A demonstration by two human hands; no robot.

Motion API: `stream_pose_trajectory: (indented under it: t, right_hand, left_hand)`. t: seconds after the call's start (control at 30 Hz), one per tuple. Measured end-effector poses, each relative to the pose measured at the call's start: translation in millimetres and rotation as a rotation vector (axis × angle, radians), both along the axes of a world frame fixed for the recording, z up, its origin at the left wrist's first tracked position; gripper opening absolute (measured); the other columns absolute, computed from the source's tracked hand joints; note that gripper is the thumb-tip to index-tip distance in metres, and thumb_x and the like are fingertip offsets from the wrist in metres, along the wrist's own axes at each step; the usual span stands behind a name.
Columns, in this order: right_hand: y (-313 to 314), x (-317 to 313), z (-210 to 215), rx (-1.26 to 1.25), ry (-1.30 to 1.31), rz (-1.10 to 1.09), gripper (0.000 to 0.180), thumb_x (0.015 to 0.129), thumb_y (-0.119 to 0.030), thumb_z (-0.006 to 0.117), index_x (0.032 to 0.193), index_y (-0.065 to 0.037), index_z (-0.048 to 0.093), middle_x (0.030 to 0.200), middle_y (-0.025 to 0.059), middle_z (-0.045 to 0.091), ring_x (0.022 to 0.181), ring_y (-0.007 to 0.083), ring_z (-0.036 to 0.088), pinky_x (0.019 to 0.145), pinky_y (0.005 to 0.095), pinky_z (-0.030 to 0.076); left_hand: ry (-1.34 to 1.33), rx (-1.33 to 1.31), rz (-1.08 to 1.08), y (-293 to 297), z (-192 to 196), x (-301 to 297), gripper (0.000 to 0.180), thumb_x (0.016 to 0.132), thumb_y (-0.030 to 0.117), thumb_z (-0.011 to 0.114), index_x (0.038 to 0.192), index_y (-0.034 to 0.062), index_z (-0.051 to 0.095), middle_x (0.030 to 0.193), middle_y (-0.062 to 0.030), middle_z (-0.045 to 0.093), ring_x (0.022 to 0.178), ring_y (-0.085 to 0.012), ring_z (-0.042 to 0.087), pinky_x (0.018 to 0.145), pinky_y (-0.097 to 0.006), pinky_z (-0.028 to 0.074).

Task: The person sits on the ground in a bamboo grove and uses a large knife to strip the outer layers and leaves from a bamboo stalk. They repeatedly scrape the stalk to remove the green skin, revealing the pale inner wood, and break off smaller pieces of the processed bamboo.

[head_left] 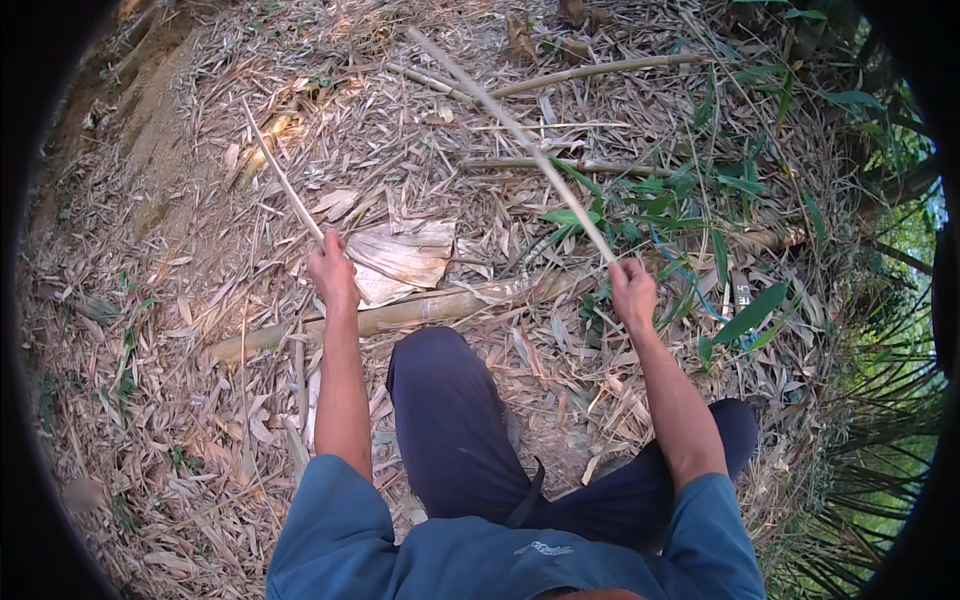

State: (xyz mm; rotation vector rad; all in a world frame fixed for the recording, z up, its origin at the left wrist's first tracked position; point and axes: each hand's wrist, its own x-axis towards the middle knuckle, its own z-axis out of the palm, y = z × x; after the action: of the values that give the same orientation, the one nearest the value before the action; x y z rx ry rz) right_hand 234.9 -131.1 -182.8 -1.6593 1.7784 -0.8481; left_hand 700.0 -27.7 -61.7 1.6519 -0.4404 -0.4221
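My left hand (333, 272) is closed around the lower part of a thin, pale stick (285, 188), which points up and away to the left. My right hand (633, 292) grips the near end of a longer pale stick (520, 135), slanting away to the upper left and slightly smeared by motion. The two sticks are apart. Just right of my left hand lies a broad, dry, fan-shaped sheath or leaf (405, 252). A thick yellowish bamboo pole (440, 308) lies across the ground in front of my knees, close to both hands.
Dry leaves (230, 420) cover the ground. Farther off lie thin poles (600, 68) and another branch (560, 164). Green leafy shoots (670, 205) and a blue cord (690, 278) are beside my right hand. An earth bank (150, 170) rises at the left; spiky fronds (860, 470) stand at the right.
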Motion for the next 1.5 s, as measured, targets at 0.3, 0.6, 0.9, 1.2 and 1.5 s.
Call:
stream_pose_trajectory:
  t: [0.3,0.6,0.9,1.2,1.5]
  right_hand:
    - [11,-68,151,0.006,-0.460,0.131,0.053,0.092,-0.028,0.071,0.131,0.002,0.052,0.102,0.0112,0.070,0.091,0.0181,0.066,0.081,0.0319,0.054]
    - [73,-96,134,0.459,-0.961,0.094,0.053,0.106,-0.045,0.044,0.131,0.000,0.056,0.106,0.0094,0.069,0.090,0.0135,0.064,0.078,0.0279,0.052]
    - [88,-116,140,0.374,-0.970,0.140,0.025,0.103,-0.020,0.055,0.117,0.000,0.060,0.098,0.0074,0.071,0.077,0.0105,0.062,0.071,0.0276,0.054]
    - [110,-134,164,0.368,-1.042,0.096,0.028,0.102,-0.016,0.057,0.125,0.000,0.061,0.087,-0.0001,0.066,0.077,0.0062,0.058,0.072,0.0232,0.048]
    - [154,-122,172,0.608,-0.902,0.256,0.031,0.101,-0.016,0.059,0.125,0.002,0.063,0.084,0.0003,0.068,0.073,0.0066,0.056,0.070,0.0245,0.047]
  left_hand:
    - [0.352,-0.255,-0.732,-60,68,-246,0.044,0.106,0.039,0.044,0.103,-0.0014,0.062,0.086,-0.0093,0.064,0.047,-0.0079,0.047,0.041,-0.026,0.041]
    - [0.544,0.086,-1.296,9,-2,-396,0.046,0.108,0.040,0.037,0.100,0.0004,0.059,0.086,-0.0133,0.065,0.043,-0.0104,0.052,0.037,-0.025,0.044]
    - [0.479,0.124,-1.390,36,-13,-430,0.049,0.109,0.039,0.034,0.096,-0.0004,0.061,0.077,-0.0100,0.065,0.045,-0.0133,0.055,0.042,-0.025,0.046]
    - [0.613,0.118,-1.202,-45,-18,-400,0.068,0.105,0.057,0.028,0.119,-0.0017,0.060,0.111,-0.0120,0.066,0.087,-0.0205,0.069,0.086,-0.037,0.053]
    - [0.554,-0.118,-1.021,-114,4,-365,0.050,0.106,0.041,0.040,0.132,0.0002,0.053,0.130,-0.0120,0.061,0.110,-0.0223,0.064,0.097,-0.037,0.049]
